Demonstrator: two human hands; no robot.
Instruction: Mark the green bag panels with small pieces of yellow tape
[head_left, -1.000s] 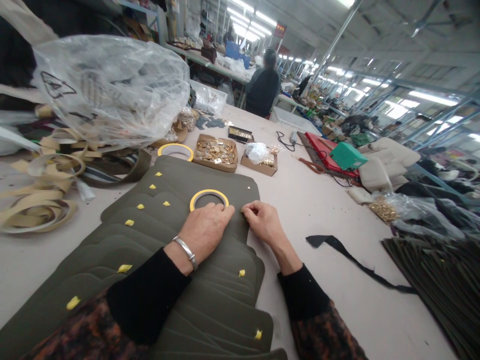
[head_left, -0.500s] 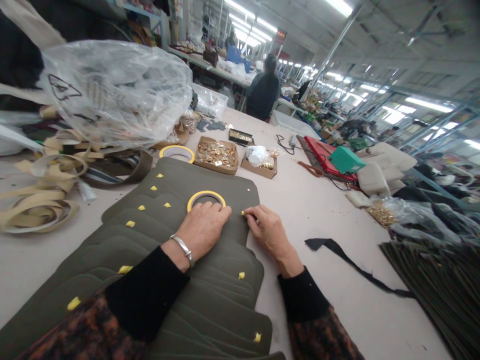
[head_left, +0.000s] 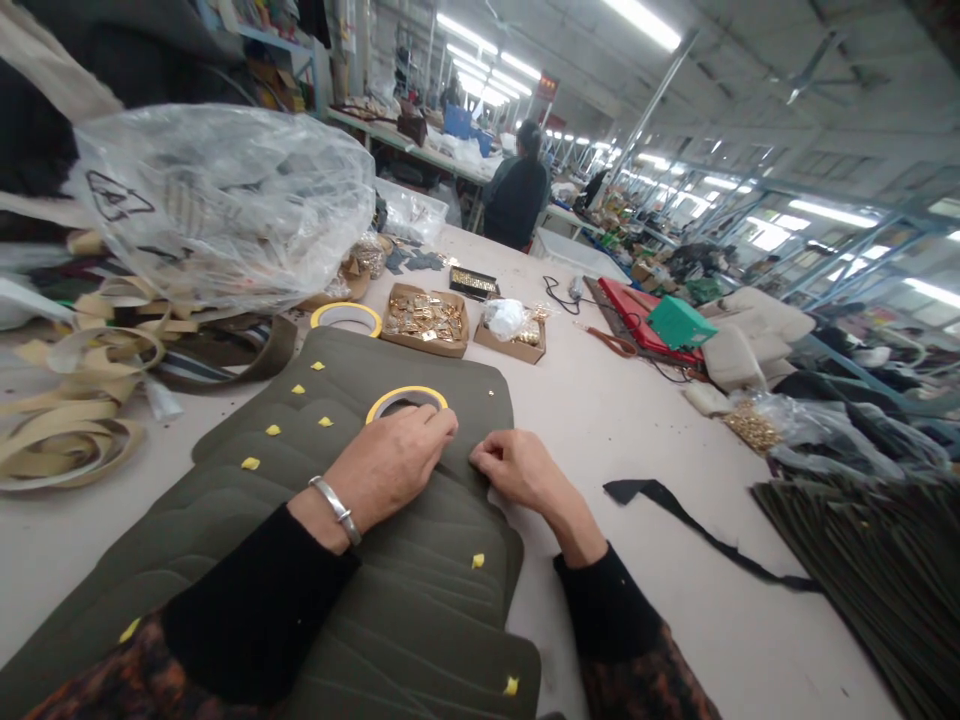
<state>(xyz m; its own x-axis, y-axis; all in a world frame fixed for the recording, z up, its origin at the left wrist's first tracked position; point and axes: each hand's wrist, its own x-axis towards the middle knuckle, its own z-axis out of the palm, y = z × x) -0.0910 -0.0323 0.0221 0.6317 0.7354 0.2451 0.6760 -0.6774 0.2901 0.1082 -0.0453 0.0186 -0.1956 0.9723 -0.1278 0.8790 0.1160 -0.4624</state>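
Observation:
Dark green panels (head_left: 420,530) lie overlapped on the table, with several small yellow tape pieces (head_left: 478,561) stuck on them. My left hand (head_left: 394,450), a silver bangle at its wrist, is closed at the near side of a yellow-edged tape roll (head_left: 409,393) and grips it on the top panel. To the right, my right hand (head_left: 517,465) is pinched at that panel's right edge; whatever lies between its fingertips is too hidden to make out. A second tape roll (head_left: 346,318) rests at the panel's far left corner.
Beyond the panels stand a box of gold metal parts (head_left: 425,318) and a smaller box (head_left: 511,335). A plastic bag (head_left: 225,200) and beige strips (head_left: 75,430) lie left. Right are a black strip (head_left: 697,525) and stacked dark panels (head_left: 862,560). A person (head_left: 517,190) sits beyond.
My right hand has moved slightly down and left along the panel edge, and the yellow piece at its fingertips no longer shows. My left hand remains at the tape roll. The view has shifted a little.

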